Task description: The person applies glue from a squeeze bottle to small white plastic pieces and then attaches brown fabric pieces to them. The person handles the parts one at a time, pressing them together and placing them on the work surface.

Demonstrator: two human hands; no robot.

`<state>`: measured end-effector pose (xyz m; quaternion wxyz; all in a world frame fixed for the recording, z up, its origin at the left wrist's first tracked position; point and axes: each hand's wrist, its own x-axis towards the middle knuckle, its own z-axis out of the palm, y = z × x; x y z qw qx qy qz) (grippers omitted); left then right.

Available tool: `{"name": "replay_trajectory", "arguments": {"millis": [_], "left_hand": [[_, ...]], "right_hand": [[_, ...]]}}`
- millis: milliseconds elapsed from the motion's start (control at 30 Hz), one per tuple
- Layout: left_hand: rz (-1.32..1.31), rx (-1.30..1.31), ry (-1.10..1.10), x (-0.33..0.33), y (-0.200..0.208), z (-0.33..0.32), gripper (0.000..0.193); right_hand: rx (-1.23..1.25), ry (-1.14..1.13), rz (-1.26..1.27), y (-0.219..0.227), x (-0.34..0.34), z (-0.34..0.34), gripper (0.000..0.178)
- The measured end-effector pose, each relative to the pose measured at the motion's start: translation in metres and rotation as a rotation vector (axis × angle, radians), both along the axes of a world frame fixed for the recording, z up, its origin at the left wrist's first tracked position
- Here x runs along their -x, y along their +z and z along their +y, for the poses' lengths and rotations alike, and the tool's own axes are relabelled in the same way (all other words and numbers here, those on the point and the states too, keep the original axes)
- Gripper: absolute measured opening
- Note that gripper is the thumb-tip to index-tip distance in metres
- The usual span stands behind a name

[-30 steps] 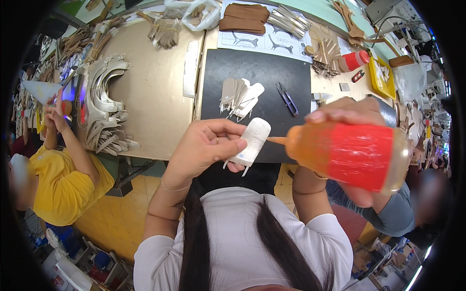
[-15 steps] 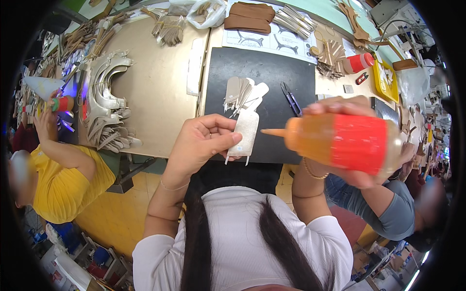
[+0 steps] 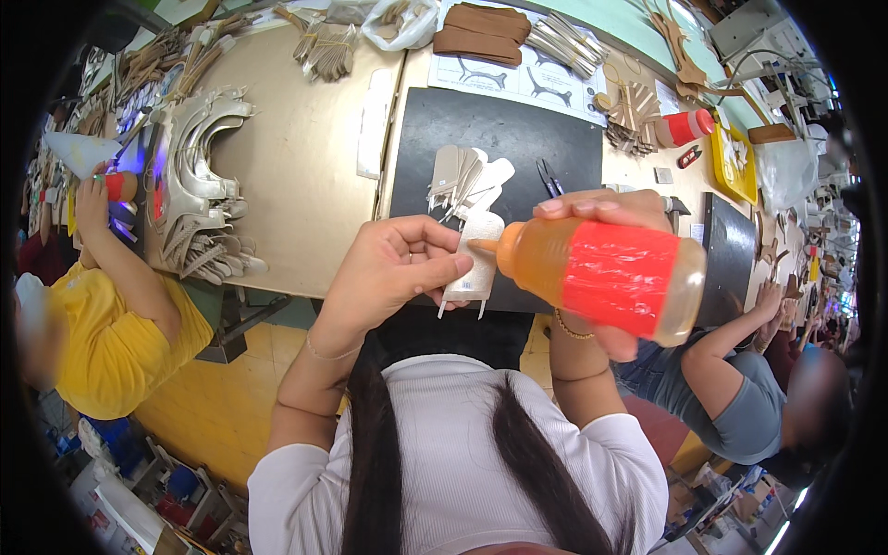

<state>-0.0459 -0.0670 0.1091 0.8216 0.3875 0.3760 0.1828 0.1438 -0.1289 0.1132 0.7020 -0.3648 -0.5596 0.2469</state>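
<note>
My left hand [image 3: 407, 268] pinches a pale, round-topped tab piece [image 3: 479, 268] by its left edge, with two thin strips sticking out at its lower end. In my right hand [image 3: 610, 208] lies a squeeze bottle [image 3: 620, 282] of amber liquid, tilted on its side, with a red band and an orange nozzle. The nozzle tip points left over the upper part of the tab piece; whether it touches, I cannot tell. Just beyond, a fanned pile of similar pale and grey tabs [image 3: 462, 176] rests on the black mat [image 3: 509, 120]. Dark thread snips [image 3: 549, 178] lie right of the pile, partly covered by my right hand.
Bundled silvery curved pieces [image 3: 199, 176] lie to the left. Brown strips [image 3: 481, 32] and a printed drawing sheet [image 3: 504, 81] sit at the back. Another red-banded bottle [image 3: 684, 128] and a yellow tray [image 3: 733, 162] stand at the right. A person in yellow [image 3: 125, 338] works left, another in grey-blue [image 3: 740, 407] right.
My right hand has brought the bottle leftward, so its nozzle is now over the tab piece. My left hand and the tab have shifted slightly right.
</note>
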Motion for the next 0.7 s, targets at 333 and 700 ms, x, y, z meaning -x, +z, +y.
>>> {"name": "replay_trajectory", "arguments": {"millis": [333, 700], "left_hand": [[0.133, -0.070, 0.064, 0.015, -0.030, 0.005, 0.015], [0.574, -0.330, 0.254, 0.057, -0.124, 0.076, 0.016]], "right_hand": [[-0.260, 0.329, 0.760, 0.012, -0.029, -0.003, 0.094], [-0.164, 0.332, 0.865, -0.005, -0.039, -0.006, 0.102]]}}
